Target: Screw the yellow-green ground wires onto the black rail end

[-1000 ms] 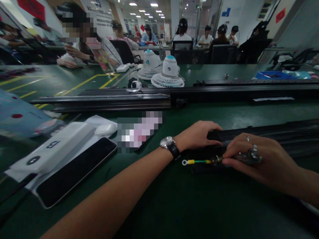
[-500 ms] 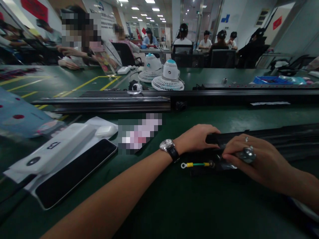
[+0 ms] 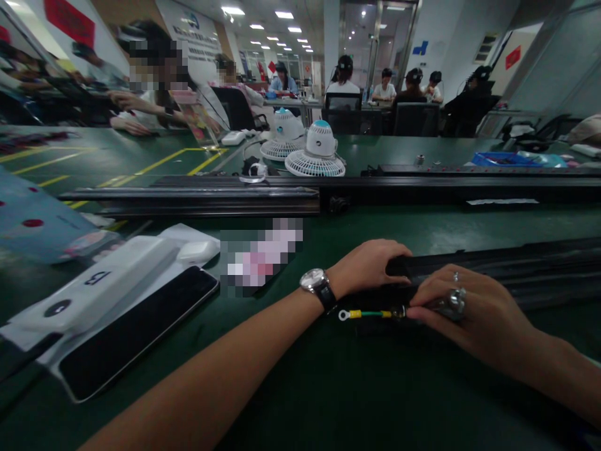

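Observation:
My left hand, with a watch on the wrist, grips the left end of a long black profile lying at the right. Beside it, my right hand, wearing rings, is pinched at a small metallic piece by the wire's right end; what exactly is between the fingertips is too small to name. A short green-yellow wire with a ring terminal sticks out to the left, below my left hand. Its right end meets the profile's near side, close to my right fingertips.
A phone, a white box and a white earphone case lie at the left. Long black rails cross the table, with two white fans behind them. A person's hand rests across the table at the upper left.
My right hand has moved slightly left, closer to the wire's right end. My left hand stays at the profile. The whole view has shifted a little.

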Tool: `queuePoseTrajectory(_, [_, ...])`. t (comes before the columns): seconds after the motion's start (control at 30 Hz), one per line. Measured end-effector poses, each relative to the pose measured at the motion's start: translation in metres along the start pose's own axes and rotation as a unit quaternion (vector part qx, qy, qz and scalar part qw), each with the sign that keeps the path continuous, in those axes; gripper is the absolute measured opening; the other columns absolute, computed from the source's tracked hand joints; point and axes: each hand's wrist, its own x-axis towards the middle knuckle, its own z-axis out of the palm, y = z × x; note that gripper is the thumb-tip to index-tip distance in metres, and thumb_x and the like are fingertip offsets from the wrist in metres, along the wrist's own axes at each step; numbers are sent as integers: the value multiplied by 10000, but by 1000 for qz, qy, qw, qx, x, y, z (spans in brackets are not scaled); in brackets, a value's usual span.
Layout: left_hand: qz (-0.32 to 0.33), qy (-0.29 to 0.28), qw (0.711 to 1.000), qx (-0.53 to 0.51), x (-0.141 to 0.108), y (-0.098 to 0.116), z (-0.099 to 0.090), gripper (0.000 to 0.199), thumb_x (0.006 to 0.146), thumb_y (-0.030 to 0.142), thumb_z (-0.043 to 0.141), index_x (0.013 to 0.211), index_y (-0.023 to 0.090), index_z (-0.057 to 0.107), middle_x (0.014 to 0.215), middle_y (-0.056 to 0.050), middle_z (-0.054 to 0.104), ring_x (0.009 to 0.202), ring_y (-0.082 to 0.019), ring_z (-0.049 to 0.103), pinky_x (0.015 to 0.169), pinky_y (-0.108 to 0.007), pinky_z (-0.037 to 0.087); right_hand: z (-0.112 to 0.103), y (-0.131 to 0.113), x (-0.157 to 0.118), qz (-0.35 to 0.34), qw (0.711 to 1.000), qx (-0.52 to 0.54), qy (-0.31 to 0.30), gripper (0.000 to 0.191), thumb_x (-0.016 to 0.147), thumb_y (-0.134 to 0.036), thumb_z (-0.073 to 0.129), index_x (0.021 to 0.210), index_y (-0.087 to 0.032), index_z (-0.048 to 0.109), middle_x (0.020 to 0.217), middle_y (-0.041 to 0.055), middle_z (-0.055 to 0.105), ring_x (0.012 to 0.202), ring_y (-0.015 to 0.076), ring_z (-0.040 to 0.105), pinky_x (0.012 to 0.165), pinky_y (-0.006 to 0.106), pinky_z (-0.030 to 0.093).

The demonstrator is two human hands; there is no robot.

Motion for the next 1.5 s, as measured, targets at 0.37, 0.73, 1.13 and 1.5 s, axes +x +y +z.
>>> queuePoseTrajectory(0.37, [12,3,999,-45,-2,-1,-4,374,875,326,679,1206,179,588,1152,-77,632,1052,-195,590,917,-329,460,-5,-7,2,4,1000,29,9,52,930,-246,637,887,-218,640,781,-7,706,710,140,649,655,285,503])
queuePoseTrajectory(0.73, [-13,16,1000,-21,0,-1,1,362,849,311,704,1175,189,607,1148,-66,647,1050,-202,597,913,-333,449,-7,-5,4,-10,1000,21,7,30,933,-225,635,905,-218,642,801,-1,714,738,153,656,688,305,494])
queuePoseTrajectory(1.13, [-20,20,999,-34,0,2,-1,395,826,325,736,1179,197,617,1144,-64,653,1042,-205,603,901,-336,452,-7,-3,3,8,999,31,-2,23,923,-216,636,909,-208,652,838,13,721,779,168,664,724,328,509])
queuePoseTrajectory(1.5, [-26,18,998,-57,-1,4,-4,407,813,236,733,1198,218,600,1182,-48,646,1078,-200,597,936,-344,445,-9,-3,3,4,999,36,9,35,921,-197,628,890,-206,642,812,18,727,741,170,670,696,323,510])
